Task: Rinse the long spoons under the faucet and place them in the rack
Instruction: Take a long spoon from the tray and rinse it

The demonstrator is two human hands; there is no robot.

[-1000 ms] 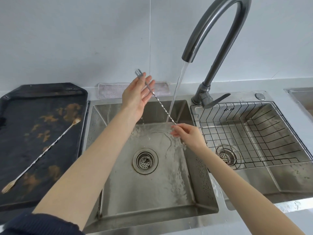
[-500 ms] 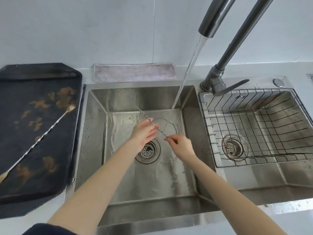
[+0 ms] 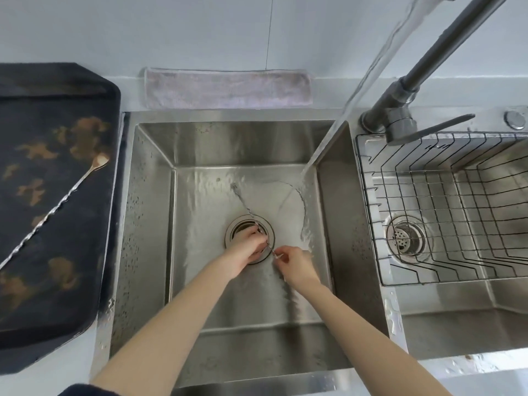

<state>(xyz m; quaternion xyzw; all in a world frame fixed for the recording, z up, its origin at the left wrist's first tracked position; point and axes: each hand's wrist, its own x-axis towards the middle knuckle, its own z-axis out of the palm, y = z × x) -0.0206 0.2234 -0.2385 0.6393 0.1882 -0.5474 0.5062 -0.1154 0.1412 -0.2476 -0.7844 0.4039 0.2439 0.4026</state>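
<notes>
A long twisted metal spoon (image 3: 245, 204) lies slanted low in the left sink basin (image 3: 148, 224), over the drain (image 3: 240, 222). My left hand (image 3: 246, 247) wraps the stem near its lower part. My right hand (image 3: 294, 264) pinches the spoon's near end. Water (image 3: 357, 90) runs from the dark faucet (image 3: 423, 70) and lands right of the spoon. A second long spoon (image 3: 57, 205) lies diagonally on the black tray (image 3: 57, 281) at the left. The wire rack (image 3: 445, 212) sits in the right basin with nothing in it.
A grey cloth (image 3: 227, 88) lies folded behind the left basin against the wall. The faucet's lever (image 3: 440, 127) points right over the rack's back edge. The right basin's drain (image 3: 405, 238) shows under the rack wires. Water drops wet the divider between the basins.
Both hands dropped with the spoon from up near the water stream down to the basin floor over the drain. The view tilted downward and moved closer.
</notes>
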